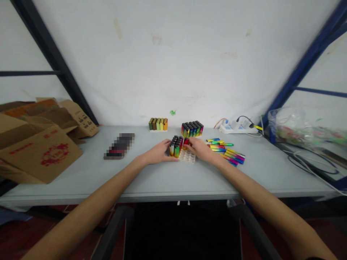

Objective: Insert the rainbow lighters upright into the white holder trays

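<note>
A white tray [188, 156] with round holes lies on the table, its left part filled with upright black-capped lighters [176, 146] in shiny rainbow colours. My left hand [158, 152] is closed around the tray's left end, thumb along the front and fingers behind. Over the tray's back right part, my right hand [200, 148] pinches a red and gold lighter [185, 142], upright beside the standing ones. Its lower end is partly hidden, so I cannot tell how deep it sits. To the right of my right hand lies a loose pile of metallic lighters [230, 155].
Behind stand a full tray of rainbow lighters [192, 129] and a tray of green and yellow lighters [158, 124]. A power strip [237, 127] lies back right, with cables [311, 166] beyond. Cardboard boxes [40, 148] and a blurred dark object [119, 146] are on the left.
</note>
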### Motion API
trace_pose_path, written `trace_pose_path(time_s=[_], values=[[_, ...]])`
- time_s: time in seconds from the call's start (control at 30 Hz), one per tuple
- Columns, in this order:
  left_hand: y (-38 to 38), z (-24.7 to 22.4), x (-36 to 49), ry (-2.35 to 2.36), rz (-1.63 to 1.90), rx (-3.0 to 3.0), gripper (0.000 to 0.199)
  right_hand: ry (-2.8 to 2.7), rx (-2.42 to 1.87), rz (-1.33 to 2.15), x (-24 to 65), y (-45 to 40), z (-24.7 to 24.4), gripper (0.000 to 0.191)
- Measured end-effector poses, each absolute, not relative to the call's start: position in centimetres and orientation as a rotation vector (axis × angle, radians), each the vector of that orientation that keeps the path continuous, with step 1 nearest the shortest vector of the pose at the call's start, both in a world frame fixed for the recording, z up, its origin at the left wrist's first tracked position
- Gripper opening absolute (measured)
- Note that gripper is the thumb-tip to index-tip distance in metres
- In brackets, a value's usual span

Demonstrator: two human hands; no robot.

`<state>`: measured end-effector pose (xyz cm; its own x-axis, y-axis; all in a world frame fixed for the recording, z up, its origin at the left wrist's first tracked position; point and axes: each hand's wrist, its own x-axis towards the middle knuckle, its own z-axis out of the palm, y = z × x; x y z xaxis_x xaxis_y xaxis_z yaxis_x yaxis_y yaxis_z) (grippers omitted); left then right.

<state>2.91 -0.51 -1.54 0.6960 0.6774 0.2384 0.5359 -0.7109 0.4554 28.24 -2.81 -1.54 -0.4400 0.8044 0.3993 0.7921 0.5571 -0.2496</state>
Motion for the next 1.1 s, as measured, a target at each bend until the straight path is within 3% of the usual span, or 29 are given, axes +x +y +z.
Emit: trace_pose_path(time_s=[0.13,0.37,0.57,0.73,0.9,1.1], values=[[-0.5,-1.6,2.8,0.948,0.579,2.549,0.074,-2.355,-1.318,0.078,27.9,-2.6,-2.1,0.012],[-0.4,-1.6,2.9,0.937,0.555,2.565,0.077,-2.477,-1.187,0.079,30.9,-2.4,-0.2,0.020],[-0.3,-1.7,2.8,0.969,0.534,2.554,0.084,-2.365,-1.669,-0.134,37.1,-2.3,1.8,0.024],[-0.4,-1.5,2.8,0.968,0.530,2.546,0.083,-2.338,-1.853,0.182,41.7,-2.8,2.8,0.016],[-0.5,-1.4,2.9,0.971,0.548,2.536,0.082,-2.365,-1.818,0.483,43.3,-2.9,3.0,0.020],[-0.4,-1.5,2.8,0.960,0.575,2.518,0.081,-2.428,-1.857,0.450,42.6,-2.8,2.7,0.020]])
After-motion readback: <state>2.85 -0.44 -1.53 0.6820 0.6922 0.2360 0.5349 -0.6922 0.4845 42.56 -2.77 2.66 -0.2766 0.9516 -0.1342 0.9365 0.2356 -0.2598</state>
